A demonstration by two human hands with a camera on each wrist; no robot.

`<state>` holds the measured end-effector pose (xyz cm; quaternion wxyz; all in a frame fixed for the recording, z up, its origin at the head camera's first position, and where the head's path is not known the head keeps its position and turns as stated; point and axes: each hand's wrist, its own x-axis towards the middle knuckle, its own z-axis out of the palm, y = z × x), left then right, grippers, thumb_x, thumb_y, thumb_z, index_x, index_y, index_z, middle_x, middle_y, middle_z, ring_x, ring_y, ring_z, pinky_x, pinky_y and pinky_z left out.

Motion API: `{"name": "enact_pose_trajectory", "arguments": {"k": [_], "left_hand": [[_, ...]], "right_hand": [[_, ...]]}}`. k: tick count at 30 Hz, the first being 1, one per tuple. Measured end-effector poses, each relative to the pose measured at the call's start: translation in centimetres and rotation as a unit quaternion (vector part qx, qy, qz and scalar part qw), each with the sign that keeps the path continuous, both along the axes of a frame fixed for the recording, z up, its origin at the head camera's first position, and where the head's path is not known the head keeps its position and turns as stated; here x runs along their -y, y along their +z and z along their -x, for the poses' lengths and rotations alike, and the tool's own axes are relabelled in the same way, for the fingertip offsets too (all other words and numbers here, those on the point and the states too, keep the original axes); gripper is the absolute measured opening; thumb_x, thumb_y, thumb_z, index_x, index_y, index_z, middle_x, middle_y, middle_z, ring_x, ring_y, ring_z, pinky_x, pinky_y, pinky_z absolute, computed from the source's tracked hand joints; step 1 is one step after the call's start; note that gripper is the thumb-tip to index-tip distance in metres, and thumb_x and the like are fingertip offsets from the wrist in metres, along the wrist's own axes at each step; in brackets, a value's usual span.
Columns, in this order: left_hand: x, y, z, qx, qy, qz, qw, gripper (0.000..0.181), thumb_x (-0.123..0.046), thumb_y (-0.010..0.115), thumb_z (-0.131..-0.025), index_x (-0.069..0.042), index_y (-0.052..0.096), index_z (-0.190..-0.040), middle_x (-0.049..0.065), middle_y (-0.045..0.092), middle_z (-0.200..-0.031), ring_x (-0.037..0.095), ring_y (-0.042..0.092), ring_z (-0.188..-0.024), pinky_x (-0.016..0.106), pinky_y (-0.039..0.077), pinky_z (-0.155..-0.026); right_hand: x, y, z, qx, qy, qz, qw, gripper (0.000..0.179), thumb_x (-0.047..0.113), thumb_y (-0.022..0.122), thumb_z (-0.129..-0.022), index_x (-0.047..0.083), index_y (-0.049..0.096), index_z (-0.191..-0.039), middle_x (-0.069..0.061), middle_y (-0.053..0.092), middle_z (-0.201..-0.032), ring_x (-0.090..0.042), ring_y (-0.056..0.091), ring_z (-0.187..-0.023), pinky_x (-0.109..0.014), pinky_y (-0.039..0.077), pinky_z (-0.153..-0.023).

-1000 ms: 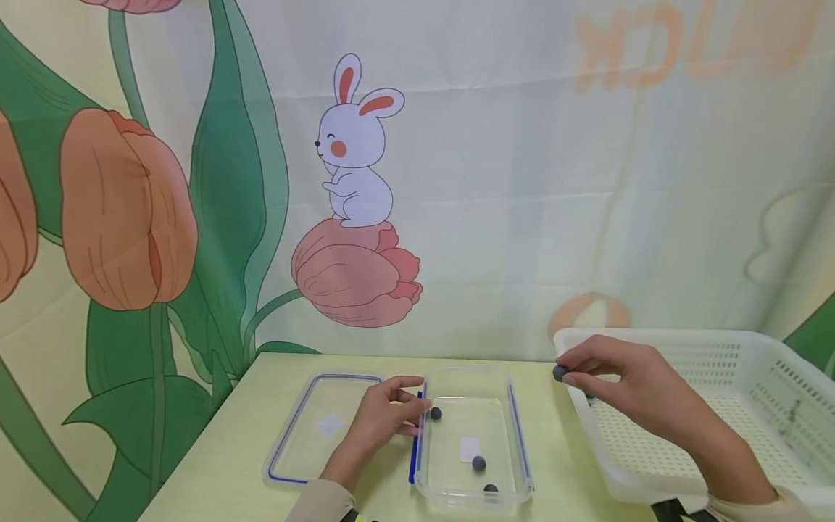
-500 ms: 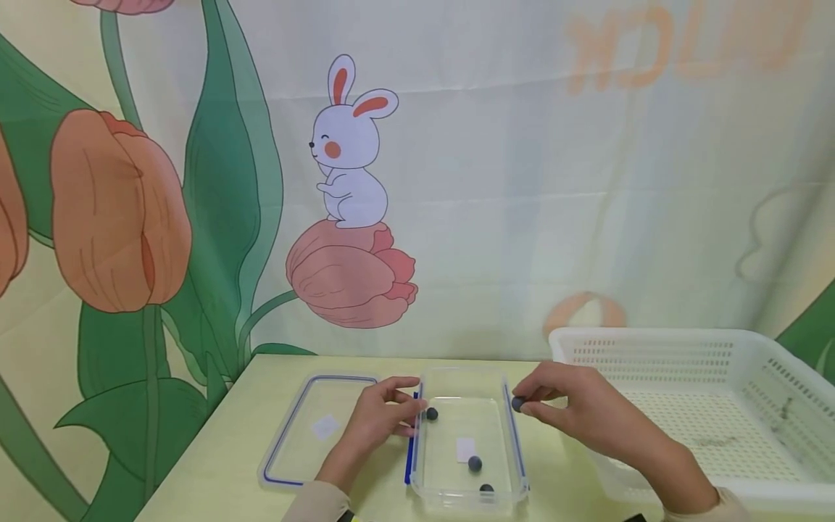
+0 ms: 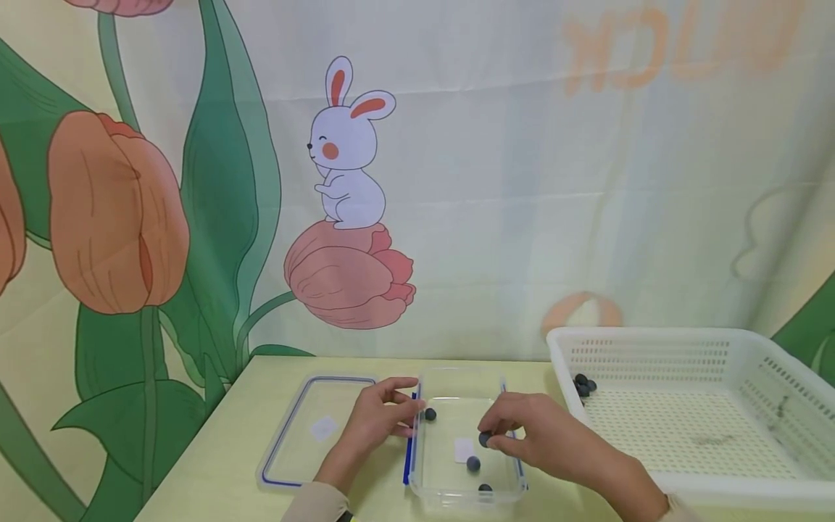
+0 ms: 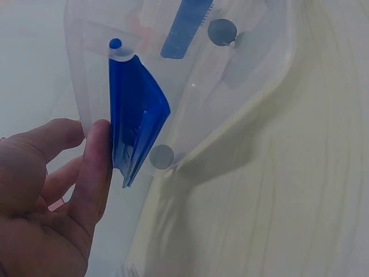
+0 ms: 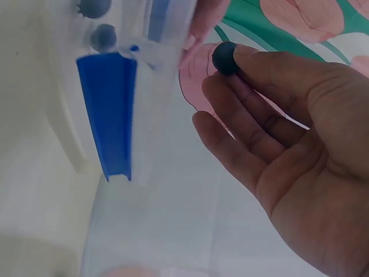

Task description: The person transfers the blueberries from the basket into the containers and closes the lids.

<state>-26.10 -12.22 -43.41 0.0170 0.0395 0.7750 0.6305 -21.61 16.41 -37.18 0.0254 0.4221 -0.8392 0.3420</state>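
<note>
Moving dark balls from the white basket (image 3: 737, 348) to the right of the fingers into the clear container (image 3: 457, 500) directly under them, on the yellow tabletop (image 3: 215, 464). Judging the work partly done: three balls lying in the container already, one (image 3: 430, 415) just beside the left fingertips, two more (image 3: 473, 463) nearer the body. Pinching a fourth ball (image 3: 485, 438) between thumb and fingertips of the right hand (image 3: 531, 438), hovering low over the container, not yet let go. Steadying the container with the left hand (image 3: 375, 420), fingers curled against its blue clip (image 4: 135, 130). Leaving at least two balls (image 3: 583, 384) in the basket's far corner, well apart from the fingers. Lying to the left of the left hand, the lid (image 3: 306, 428), off.
</note>
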Motion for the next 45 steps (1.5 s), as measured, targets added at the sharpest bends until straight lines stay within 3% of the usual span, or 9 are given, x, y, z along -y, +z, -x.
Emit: {"name": "enact_pose_trajectory", "arguments": {"k": [13, 23, 35, 45], "left_hand": [[0.1, -0.1, 0.0, -0.003, -0.001, -0.008, 1.0, 0.05, -0.012, 0.083, -0.094, -0.001, 0.066, -0.139, 0.012, 0.066, -0.099, 0.021, 0.071, -0.077, 0.034, 0.067, -0.067], [0.0, -0.1, 0.1, -0.002, 0.002, -0.001, 1.0, 0.049, -0.014, 0.083, -0.094, -0.003, 0.067, -0.139, 0.012, 0.067, -0.098, 0.019, 0.07, -0.077, 0.034, 0.067, -0.067], [0.2, -0.1, 0.2, 0.0, -0.003, -0.005, 1.0, 0.049, -0.012, 0.083, -0.095, -0.002, 0.066, -0.139, 0.012, 0.067, -0.099, 0.019, 0.07, -0.076, 0.034, 0.067, -0.067], [0.1, -0.2, 0.2, -0.005, -0.007, -0.013, 0.9999, 0.05, -0.011, 0.082, -0.095, 0.001, 0.065, -0.14, 0.013, 0.066, -0.098, 0.019, 0.071, -0.075, 0.035, 0.067, -0.066]], "right_hand": [[1.9, -2.0, 0.0, 0.02, 0.03, -0.026, 0.999, 0.01, 0.006, 0.079, -0.096, 0.012, 0.078, -0.103, 0.012, 0.069, -0.098, 0.001, 0.067, -0.089, -0.029, 0.062, -0.078], [2.2, -2.2, 0.0, -0.003, 0.031, -0.038, 0.9988, 0.011, 0.003, 0.08, -0.094, 0.011, 0.077, -0.101, 0.006, 0.07, -0.098, 0.002, 0.065, -0.088, -0.027, 0.063, -0.077], [1.0, -0.7, 0.0, -0.038, 0.005, -0.035, 0.9986, 0.013, 0.004, 0.081, -0.093, 0.012, 0.077, -0.104, 0.007, 0.071, -0.099, -0.002, 0.068, -0.089, -0.028, 0.063, -0.078], [-1.7, 1.5, 0.1, -0.091, -0.04, 0.009, 0.995, 0.019, 0.003, 0.082, -0.092, 0.017, 0.076, -0.105, 0.011, 0.072, -0.102, -0.004, 0.07, -0.088, -0.027, 0.061, -0.075]]}}
